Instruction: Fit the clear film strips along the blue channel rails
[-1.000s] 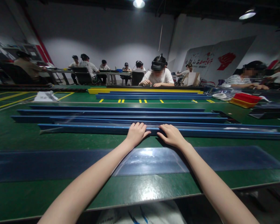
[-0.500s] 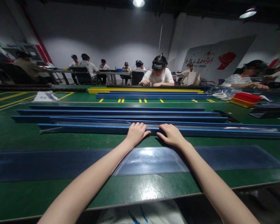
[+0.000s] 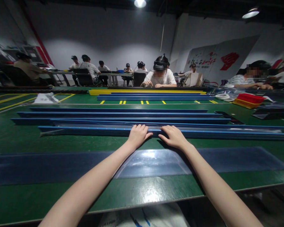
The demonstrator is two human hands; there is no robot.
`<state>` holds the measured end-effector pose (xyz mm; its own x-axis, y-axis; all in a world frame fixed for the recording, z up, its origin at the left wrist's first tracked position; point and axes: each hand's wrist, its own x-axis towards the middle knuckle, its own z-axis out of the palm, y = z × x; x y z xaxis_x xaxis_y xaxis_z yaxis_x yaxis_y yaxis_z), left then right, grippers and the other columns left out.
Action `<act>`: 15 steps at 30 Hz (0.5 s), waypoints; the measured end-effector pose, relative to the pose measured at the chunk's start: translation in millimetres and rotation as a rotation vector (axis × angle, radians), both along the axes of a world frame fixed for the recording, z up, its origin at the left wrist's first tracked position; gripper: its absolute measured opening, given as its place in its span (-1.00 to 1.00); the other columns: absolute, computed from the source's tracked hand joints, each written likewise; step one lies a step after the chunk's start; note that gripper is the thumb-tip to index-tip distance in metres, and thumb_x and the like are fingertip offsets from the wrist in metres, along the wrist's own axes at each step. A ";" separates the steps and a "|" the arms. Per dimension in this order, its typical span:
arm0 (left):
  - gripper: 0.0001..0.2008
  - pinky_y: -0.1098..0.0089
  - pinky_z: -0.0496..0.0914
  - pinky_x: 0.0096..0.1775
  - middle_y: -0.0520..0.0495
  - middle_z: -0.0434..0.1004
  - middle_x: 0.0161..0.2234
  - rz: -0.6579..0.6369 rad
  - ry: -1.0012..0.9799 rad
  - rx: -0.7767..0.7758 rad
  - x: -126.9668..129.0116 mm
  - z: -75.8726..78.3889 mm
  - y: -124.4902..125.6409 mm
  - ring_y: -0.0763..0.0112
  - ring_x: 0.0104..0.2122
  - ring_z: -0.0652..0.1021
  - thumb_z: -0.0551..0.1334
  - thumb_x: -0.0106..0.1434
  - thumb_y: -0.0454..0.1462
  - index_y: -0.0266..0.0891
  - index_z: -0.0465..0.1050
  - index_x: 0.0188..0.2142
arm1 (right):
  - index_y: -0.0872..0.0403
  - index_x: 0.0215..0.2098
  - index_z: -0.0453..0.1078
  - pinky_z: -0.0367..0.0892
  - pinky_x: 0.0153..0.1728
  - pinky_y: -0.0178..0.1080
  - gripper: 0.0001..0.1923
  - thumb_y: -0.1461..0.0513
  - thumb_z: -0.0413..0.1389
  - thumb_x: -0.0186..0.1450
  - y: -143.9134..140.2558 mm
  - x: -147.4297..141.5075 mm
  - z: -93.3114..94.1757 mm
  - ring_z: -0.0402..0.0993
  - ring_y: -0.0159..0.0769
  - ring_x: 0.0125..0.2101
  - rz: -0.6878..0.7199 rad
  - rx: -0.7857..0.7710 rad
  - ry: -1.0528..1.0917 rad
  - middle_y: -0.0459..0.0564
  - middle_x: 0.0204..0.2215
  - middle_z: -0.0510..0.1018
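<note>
The nearest long blue channel strip [image 3: 92, 130] lies crosswise on the green table, with clear film along its inside. My left hand [image 3: 138, 136] grips its near wall around the middle, fingers bent over the top edge and thumb on the near side. A short gap to the right, my right hand [image 3: 173, 136] holds the same wall in a like way. The fingertips of both hands are partly hidden behind the edge. Between my forearms and beyond them, a flat clear plastic sheet [image 3: 153, 162] stretches across the table.
Several more blue channels [image 3: 120, 115] lie parallel behind. Farther back are a yellow channel [image 3: 146, 92] and a white crumpled item [image 3: 46, 98]. At right are a dark phone-like slab [image 3: 235, 119] and a red bin [image 3: 251, 100]. A co-worker [image 3: 162, 77] sits opposite.
</note>
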<state>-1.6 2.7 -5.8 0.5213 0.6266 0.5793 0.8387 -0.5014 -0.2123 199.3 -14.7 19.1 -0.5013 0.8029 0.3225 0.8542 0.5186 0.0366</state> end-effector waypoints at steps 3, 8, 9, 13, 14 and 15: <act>-0.66 0.32 0.11 -0.36 -0.10 0.46 -0.42 -0.003 0.000 -0.004 -0.2 0.7 -0.3 0.27 -0.37 0.41 0.06 0.23 -0.04 -0.27 0.35 -0.39 | 0.10 -0.13 0.32 0.12 -0.21 -0.25 -0.66 0.08 -0.09 0.27 0.1 -0.3 -0.4 0.34 -0.22 -0.18 -0.004 0.000 -0.005 0.07 -0.18 0.48; -0.66 0.32 0.10 -0.37 -0.10 0.45 -0.42 -0.005 -0.002 -0.012 -0.6 0.4 0.1 0.28 -0.37 0.42 0.05 0.24 -0.04 -0.28 0.35 -0.39 | 0.10 -0.15 0.34 0.12 -0.21 -0.24 -0.67 0.08 -0.10 0.27 -0.1 -0.9 -0.2 0.33 -0.22 -0.17 -0.002 0.001 -0.009 0.07 -0.17 0.48; -0.66 0.32 0.10 -0.37 -0.10 0.46 -0.42 -0.006 -0.003 -0.014 -0.6 0.3 0.2 0.28 -0.37 0.42 0.05 0.24 -0.04 -0.28 0.35 -0.39 | 0.10 -0.15 0.34 0.12 -0.21 -0.24 -0.67 0.08 -0.09 0.27 -0.1 -1.0 0.0 0.33 -0.22 -0.17 -0.001 0.002 -0.009 0.07 -0.17 0.48; -0.65 0.32 0.11 -0.36 -0.10 0.46 -0.42 -0.004 -0.011 -0.019 -0.7 -0.1 0.5 0.28 -0.38 0.42 0.05 0.23 -0.03 -0.28 0.35 -0.38 | 0.10 -0.14 0.34 0.12 -0.21 -0.24 -0.66 0.07 -0.10 0.27 0.0 -1.1 0.4 0.33 -0.22 -0.18 0.001 0.003 -0.013 0.07 -0.18 0.49; -0.65 0.32 0.11 -0.36 -0.10 0.46 -0.42 -0.005 -0.012 -0.017 -0.6 -0.3 0.6 0.29 -0.38 0.43 0.04 0.24 -0.03 -0.28 0.35 -0.38 | 0.10 -0.15 0.34 0.12 -0.22 -0.24 -0.65 0.07 -0.10 0.27 0.1 -1.1 0.4 0.33 -0.22 -0.18 0.001 0.003 -0.015 0.07 -0.19 0.49; -0.65 0.32 0.11 -0.35 -0.10 0.46 -0.42 -0.006 -0.012 -0.015 -0.5 -0.4 0.7 0.29 -0.38 0.43 0.04 0.24 -0.03 -0.28 0.35 -0.38 | 0.10 -0.15 0.34 0.12 -0.22 -0.24 -0.65 0.07 -0.10 0.27 0.2 -1.1 0.3 0.33 -0.22 -0.19 0.001 0.005 -0.015 0.07 -0.19 0.49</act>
